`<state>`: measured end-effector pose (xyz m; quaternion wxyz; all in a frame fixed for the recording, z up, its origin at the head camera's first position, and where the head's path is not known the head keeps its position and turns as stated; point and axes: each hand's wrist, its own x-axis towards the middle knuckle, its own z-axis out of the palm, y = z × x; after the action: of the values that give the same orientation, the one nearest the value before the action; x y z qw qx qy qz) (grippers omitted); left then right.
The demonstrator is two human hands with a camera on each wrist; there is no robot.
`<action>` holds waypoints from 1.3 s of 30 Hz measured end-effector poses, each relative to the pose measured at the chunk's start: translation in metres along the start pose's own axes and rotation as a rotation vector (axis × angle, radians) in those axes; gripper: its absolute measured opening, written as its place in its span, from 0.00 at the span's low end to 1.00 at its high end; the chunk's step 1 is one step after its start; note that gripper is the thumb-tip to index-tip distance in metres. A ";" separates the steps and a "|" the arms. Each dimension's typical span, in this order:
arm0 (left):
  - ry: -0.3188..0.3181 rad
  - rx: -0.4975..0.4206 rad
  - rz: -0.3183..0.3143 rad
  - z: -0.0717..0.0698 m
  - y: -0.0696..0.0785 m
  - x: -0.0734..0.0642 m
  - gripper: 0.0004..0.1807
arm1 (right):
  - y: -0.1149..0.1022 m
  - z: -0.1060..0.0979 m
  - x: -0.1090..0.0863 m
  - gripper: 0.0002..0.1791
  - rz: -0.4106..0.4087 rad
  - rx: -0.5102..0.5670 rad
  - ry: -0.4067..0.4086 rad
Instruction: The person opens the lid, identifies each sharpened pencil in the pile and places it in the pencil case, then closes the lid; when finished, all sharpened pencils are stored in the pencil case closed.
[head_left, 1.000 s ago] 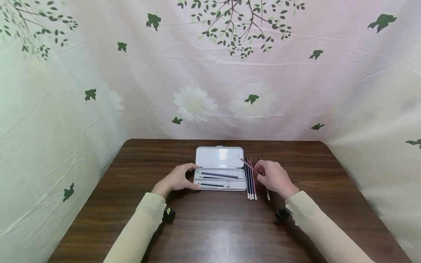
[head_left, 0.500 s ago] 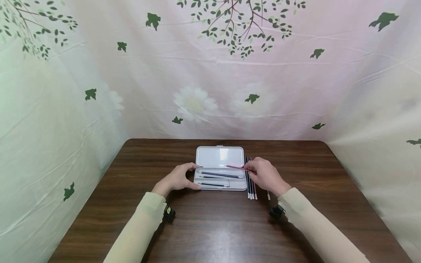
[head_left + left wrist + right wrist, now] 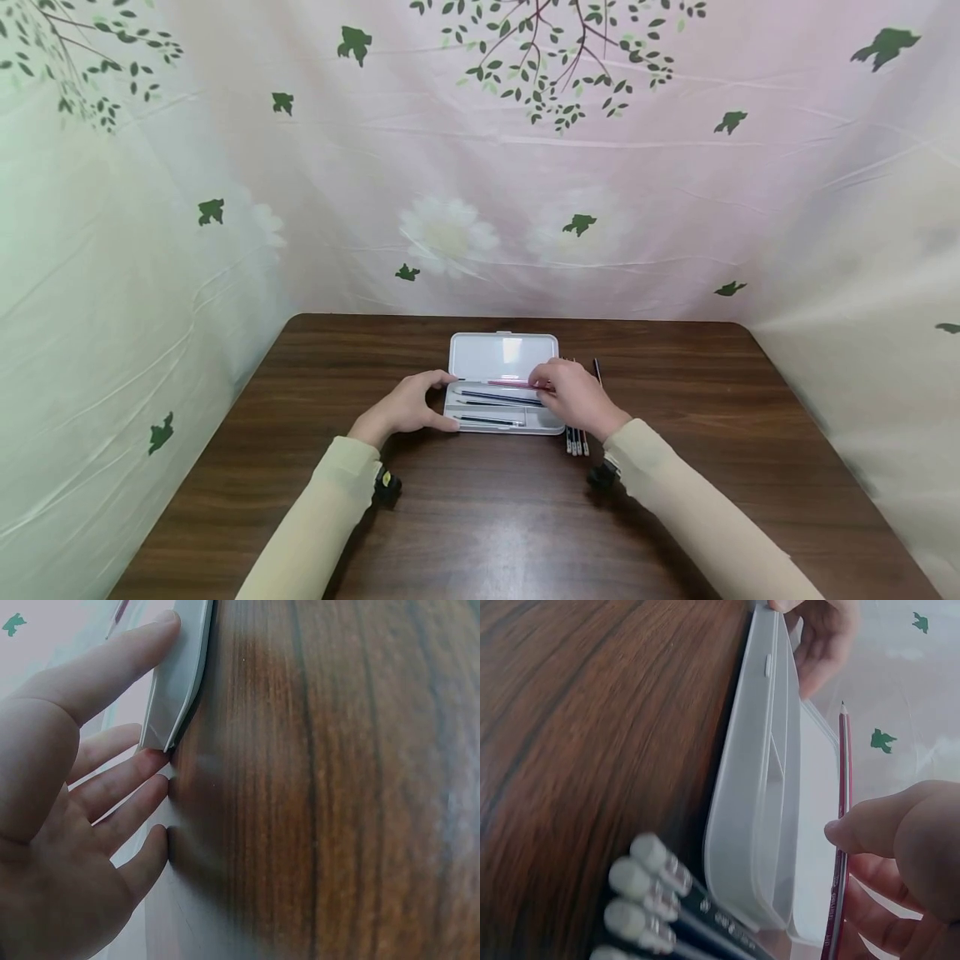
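Observation:
An open white pencil case (image 3: pixel 468 357) lies on the table, its lid folded back. My left hand (image 3: pixel 403 406) holds the case's left end, thumb at the front side and fingers around the corner; the left wrist view shows the thumb (image 3: pixel 112 671) along the case wall (image 3: pixel 180 667). Several dark pencils (image 3: pixel 487 420) lie lengthwise inside the tray. Over the back of the tray my right hand (image 3: pixel 576 397) pinches a red pencil (image 3: pixel 843 772) between thumb and fingers, its sharpened tip pointing left. In the right wrist view the pencil appears above the case.
Several pencils with white erasers (image 3: pixel 651 889) lie side by side just right of the case, partly hidden by the right hand. A separate dark pencil (image 3: pixel 597 369) lies farther right. The brown wooden table (image 3: pixel 480 517) meets a printed cloth (image 3: pixel 495 183) behind it.
My right hand has moved left with the red pencil, from beside the case to over the tray. The pencil has turned from slanted to nearly parallel with the case. My left hand stays put.

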<state>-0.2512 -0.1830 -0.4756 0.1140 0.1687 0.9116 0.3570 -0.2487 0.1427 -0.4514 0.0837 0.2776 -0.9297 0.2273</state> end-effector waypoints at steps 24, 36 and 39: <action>0.000 0.007 0.003 0.000 0.001 0.000 0.45 | -0.018 0.020 0.024 0.08 -0.102 0.026 -0.028; 0.005 0.012 0.002 0.001 0.002 0.001 0.45 | 0.022 -0.018 -0.003 0.09 0.063 0.064 0.043; 0.005 0.010 -0.001 0.001 0.001 0.001 0.45 | 0.034 -0.021 -0.012 0.09 0.099 0.066 0.041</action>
<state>-0.2512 -0.1808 -0.4756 0.1112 0.1678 0.9139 0.3526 -0.2566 0.1835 -0.4494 0.0822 0.2291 -0.9323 0.2674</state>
